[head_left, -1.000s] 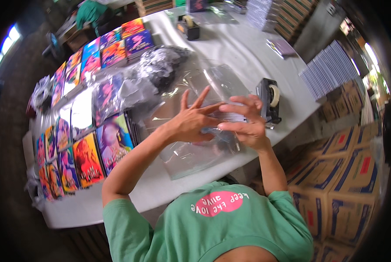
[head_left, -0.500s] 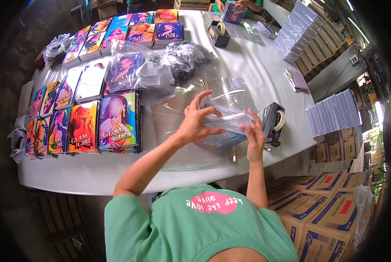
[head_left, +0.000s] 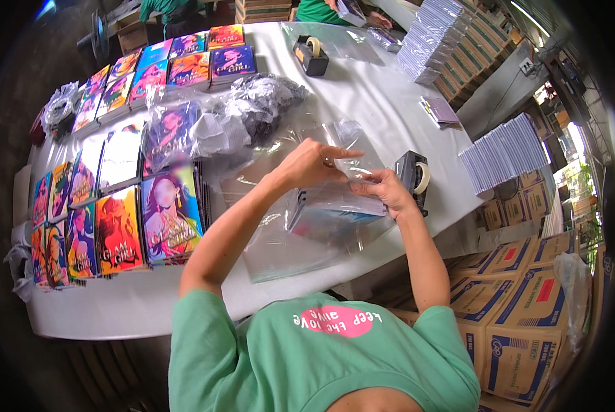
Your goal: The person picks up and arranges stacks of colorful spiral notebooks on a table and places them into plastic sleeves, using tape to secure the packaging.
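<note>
Near the table's [head_left: 115, 309] front edge lies 1 notebook stack [head_left: 340, 202], part-wrapped, seemingly unsealed, right hand [head_left: 388, 193] pinching clear film [head_left: 357, 167], left hand [head_left: 314, 163] of unclear grip.

You are working in what is looking like a packing workshop or warehouse: beside you, large printed cardboard boxes [head_left: 527, 323] are standing piled up, and on the white-covered table [head_left: 139, 305] bright-covered spiral notebooks [head_left: 119, 230] are sitting in rows of stacks. Clear plastic film [head_left: 276, 254] is lying spread before you, a near tape dispenser [head_left: 412, 178] and a far tape dispenser [head_left: 311, 58] are resting on the tabletop, shiny wrapped stacks [head_left: 434, 41] are rising at its far right, and a green-shirted co-worker [head_left: 316, 12] is handling something across from you.
</note>
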The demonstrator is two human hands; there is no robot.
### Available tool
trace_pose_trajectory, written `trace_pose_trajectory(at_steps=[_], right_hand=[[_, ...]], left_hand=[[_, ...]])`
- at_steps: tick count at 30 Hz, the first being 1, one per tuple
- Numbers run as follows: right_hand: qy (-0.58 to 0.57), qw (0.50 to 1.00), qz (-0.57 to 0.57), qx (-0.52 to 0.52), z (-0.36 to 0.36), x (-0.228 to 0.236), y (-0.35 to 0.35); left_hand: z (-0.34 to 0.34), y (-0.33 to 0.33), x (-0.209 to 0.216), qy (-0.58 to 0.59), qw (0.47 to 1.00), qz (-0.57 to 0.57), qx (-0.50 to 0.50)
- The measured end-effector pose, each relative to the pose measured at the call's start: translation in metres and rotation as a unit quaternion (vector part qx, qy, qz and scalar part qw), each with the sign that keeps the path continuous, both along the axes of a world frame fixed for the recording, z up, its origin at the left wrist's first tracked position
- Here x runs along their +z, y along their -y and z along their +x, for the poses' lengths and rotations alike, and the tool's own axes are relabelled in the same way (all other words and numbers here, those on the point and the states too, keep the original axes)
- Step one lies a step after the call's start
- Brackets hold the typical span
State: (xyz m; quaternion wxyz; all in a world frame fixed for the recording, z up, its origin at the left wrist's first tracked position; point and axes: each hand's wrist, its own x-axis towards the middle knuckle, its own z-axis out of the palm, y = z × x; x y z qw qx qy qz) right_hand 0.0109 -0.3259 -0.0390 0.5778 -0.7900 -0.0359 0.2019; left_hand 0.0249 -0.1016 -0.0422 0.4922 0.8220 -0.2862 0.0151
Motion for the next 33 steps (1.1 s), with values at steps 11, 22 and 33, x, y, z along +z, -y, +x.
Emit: trace_pose_trajectory(at_steps=[11,22,33], right_hand=[[0.217,0.973,-0.073,0.024,-0.001,-0.006,-0.002],[0.498,0.765,-0.398,0.087,-0.048,0.021,-0.021],[0.093,0.916,-0.114,-0.373,-0.033,-0.081,0.183]], left_hand=[[-0.013,-0.007,-0.003,-0.131,0.990,-0.005,0.045],[-0.073,0.011,0.021,0.072,0.987,0.143,-0.007],[-0.074,0.013,-0.045,0.477,0.873,0.094,0.037]])
